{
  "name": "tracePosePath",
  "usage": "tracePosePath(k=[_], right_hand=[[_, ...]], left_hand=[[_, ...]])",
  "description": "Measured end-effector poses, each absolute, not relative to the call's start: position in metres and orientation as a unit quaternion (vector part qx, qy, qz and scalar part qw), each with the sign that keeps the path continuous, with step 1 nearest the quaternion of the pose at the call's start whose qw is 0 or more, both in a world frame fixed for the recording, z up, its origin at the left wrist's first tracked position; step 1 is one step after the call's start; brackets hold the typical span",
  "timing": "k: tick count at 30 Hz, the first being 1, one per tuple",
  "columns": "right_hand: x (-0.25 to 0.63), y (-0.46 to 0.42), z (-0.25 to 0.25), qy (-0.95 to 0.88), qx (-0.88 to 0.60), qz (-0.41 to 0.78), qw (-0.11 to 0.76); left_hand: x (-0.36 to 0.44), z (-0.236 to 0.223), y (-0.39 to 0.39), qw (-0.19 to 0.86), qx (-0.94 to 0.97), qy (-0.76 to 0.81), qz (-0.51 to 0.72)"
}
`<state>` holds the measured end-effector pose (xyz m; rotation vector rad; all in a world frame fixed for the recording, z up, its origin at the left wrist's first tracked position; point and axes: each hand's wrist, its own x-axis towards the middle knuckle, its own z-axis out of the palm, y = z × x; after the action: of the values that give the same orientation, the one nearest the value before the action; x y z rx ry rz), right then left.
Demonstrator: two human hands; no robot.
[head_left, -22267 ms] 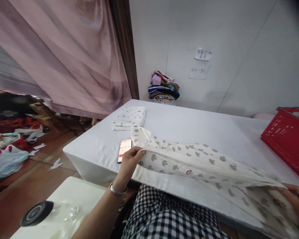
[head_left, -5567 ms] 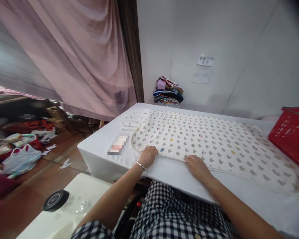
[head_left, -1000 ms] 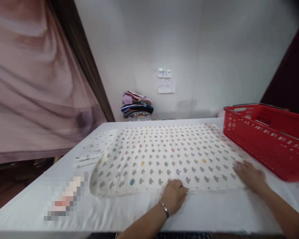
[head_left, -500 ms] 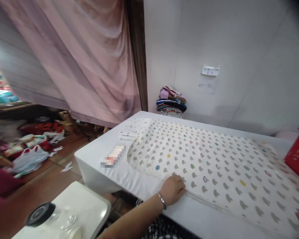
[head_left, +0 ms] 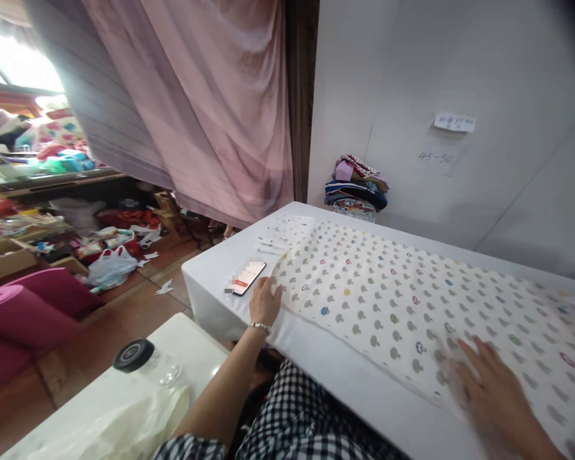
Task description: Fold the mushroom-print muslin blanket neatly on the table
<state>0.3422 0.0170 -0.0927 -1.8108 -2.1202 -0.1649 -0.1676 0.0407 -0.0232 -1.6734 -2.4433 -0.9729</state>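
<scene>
A cream cloth (head_left: 378,294) printed with grey and coloured mushrooms lies spread flat along the white table (head_left: 335,361). My left hand (head_left: 265,303) rests at the cloth's near left corner, palm down, thumb apart from the fingers. Just beyond it lies a phone (head_left: 250,278) with a lit screen, partly pixelated. Over the cloth's near right part is my right hand (head_left: 493,383), fingers spread and somewhat blurred by motion. A folded white cloth (head_left: 280,231) with small dark marks sits at the far left corner.
At my left, a white surface (head_left: 206,342) bears a clear bottle with a black cap (head_left: 134,355) and a pale plastic bag (head_left: 138,421). Folded clothes (head_left: 357,185) are stacked behind the table. Pink rolls (head_left: 19,319) and a plastic bag (head_left: 112,267) are on the floor.
My left hand has moved left along the cloth's near edge to its corner beside the phone. My right hand has come into view over the cloth. The view has turned left.
</scene>
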Motion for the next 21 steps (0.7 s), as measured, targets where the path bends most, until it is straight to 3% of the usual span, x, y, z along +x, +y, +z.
tracePosePath(k=[2,9,21], right_hand=[[0.304,0.022,-0.1,-0.765,-0.622,-0.052,0.158],[0.254,0.019,-0.113,-0.78,-0.616,-0.021,0.108],[0.251,0.019,-0.104,-0.766,-0.633,0.03,0.106]], left_hand=[[-0.18,-0.021,0.053,0.011,-0.5,-0.82,-0.279],[-0.2,-0.024,0.081,-0.138,-0.452,-0.865,-0.17],[-0.215,-0.021,0.091,-0.198,-0.435,-0.831,-0.287]])
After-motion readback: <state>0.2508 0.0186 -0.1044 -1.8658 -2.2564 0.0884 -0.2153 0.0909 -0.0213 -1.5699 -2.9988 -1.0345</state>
